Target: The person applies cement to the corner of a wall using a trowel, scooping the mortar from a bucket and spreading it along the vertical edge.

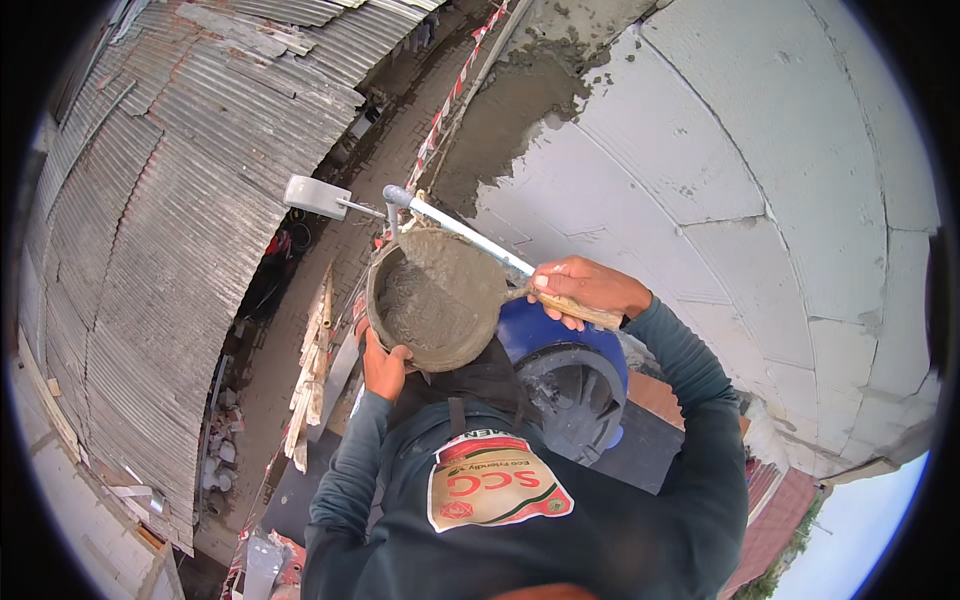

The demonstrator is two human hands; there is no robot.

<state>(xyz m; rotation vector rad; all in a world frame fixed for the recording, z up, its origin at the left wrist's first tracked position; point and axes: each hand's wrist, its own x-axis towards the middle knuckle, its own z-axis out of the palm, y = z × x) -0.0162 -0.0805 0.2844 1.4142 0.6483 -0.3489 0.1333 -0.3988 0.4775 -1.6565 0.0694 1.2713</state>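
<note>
My left hand (384, 365) grips the near left side of a round bucket (374, 305) of wet grey mortar (412, 305), thumb toward the rim. My right hand (590, 288) is closed around the wooden handle of a trowel (580, 309), at the right of the bucket. Mortar coats the trowel's blade, which lies over the bucket's upper right part; its edges are hard to tell from the mix. Just beyond the bucket, a pale pipe (470, 236) slants from a grey elbow end down toward my right hand.
On the right rises a pale block wall (720, 160), with wet mortar (510, 110) spread at its far left. A blue drum (610, 345) and a dark bucket (570, 400) stand below my right arm. Wooden strips (312, 370), striped tape (450, 100) and a corrugated roof (200, 220) lie left.
</note>
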